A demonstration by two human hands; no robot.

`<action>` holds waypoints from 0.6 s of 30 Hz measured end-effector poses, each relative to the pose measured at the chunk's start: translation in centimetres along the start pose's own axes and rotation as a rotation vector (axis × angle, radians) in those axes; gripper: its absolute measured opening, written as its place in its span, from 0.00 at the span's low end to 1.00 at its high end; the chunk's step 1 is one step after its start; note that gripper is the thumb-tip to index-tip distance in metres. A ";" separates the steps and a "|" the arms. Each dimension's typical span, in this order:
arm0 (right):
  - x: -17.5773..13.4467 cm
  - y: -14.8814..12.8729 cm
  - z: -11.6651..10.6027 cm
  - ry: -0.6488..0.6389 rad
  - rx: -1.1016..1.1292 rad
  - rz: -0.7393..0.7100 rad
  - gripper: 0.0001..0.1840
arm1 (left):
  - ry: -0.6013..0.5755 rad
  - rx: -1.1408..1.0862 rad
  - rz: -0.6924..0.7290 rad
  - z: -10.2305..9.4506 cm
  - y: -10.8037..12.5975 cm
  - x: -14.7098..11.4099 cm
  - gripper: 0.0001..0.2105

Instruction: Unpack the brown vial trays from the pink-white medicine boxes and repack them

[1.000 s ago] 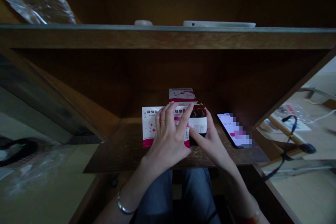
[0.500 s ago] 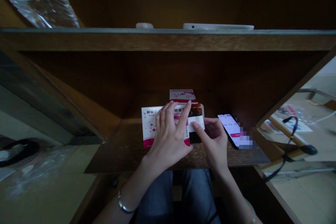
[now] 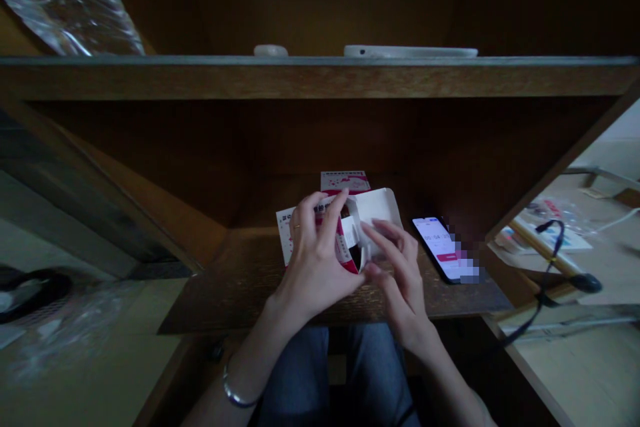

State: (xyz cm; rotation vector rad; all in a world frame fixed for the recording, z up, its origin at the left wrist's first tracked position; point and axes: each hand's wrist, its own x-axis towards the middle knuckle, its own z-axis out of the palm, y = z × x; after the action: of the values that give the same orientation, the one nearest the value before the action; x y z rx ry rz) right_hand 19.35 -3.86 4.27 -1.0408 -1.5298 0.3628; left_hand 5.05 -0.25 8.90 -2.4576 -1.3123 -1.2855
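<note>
My left hand is wrapped over a white and magenta medicine box, its fingers along the top and its thumb at the near edge. The right end of the box is open, with its white flap standing out. Just inside the opening, a white paper band and something dark brown show; the rest of the contents is hidden. My right hand has its fingertips on the flap and its thumb at the flap's lower corner. Behind lies a second, similar medicine box.
To the right, a phone with a lit timer screen lies on the wooden shelf. On the upper shelf edge rest a flat white object and a small white one. A black cable hangs at the right.
The brown contents with the white band have gone into the box. The white flap now stands out at its right end, and my right fingers have shifted onto it.
</note>
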 end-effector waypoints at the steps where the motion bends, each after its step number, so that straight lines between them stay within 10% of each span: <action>1: -0.1 0.1 0.1 0.116 -0.045 -0.041 0.26 | 0.022 -0.013 -0.002 -0.1 0.1 0.0 0.41; 5: 0.3 0.8 -0.3 0.410 -0.077 0.037 0.39 | 0.079 -0.047 -0.004 -0.2 0.4 -0.1 0.34; 11: 1.2 1.5 -1.8 -0.222 0.636 0.538 0.31 | 0.033 -0.069 -0.014 0.6 0.5 -0.8 0.35; 18: 0.5 0.1 -0.7 -0.293 0.497 0.488 0.35 | -0.065 -0.141 -0.032 2.1 0.6 -2.0 0.52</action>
State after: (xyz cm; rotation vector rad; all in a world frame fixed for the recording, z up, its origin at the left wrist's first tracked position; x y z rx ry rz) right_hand 20.02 -3.66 4.68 -0.9736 -1.3174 1.2158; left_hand 6.24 -1.11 6.36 -2.6034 -1.3238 -1.3613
